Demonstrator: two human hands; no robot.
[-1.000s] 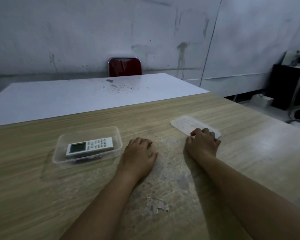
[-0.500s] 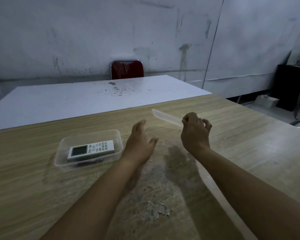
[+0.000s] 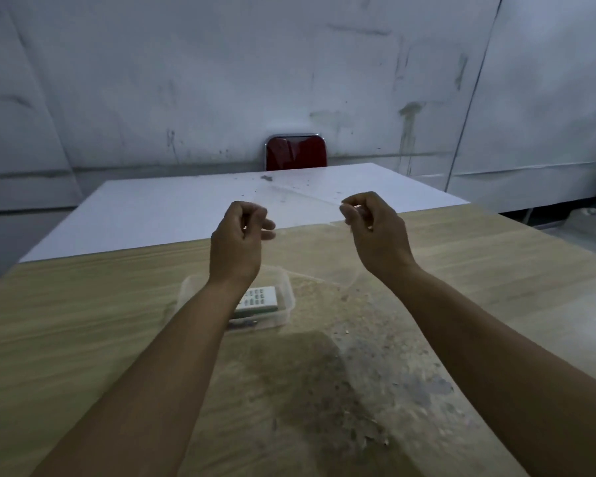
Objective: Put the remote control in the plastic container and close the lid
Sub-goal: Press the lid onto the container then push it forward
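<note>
A clear plastic container (image 3: 287,293) stands on the wooden table, partly hidden behind my left forearm. The white remote control (image 3: 263,298) lies inside it, buttons up. My left hand (image 3: 237,239) and my right hand (image 3: 373,229) are raised above the table, each pinching an upper corner of the transparent lid (image 3: 309,237). The lid hangs between them, nearly upright and facing me, above and slightly right of the container. Its lower right corner shows faintly below my right wrist.
A white table (image 3: 172,215) adjoins the wooden one at the far side, with a red chair back (image 3: 296,153) behind it against the grey wall. The wooden tabletop (image 3: 341,390) is worn and flaking in front of me. A pale object (image 3: 590,218) sits on the floor at the right.
My right hand lifted the lid off the table and carried it left and up; my left hand rose from the table and took hold of its other corner. The view shifted left.
</note>
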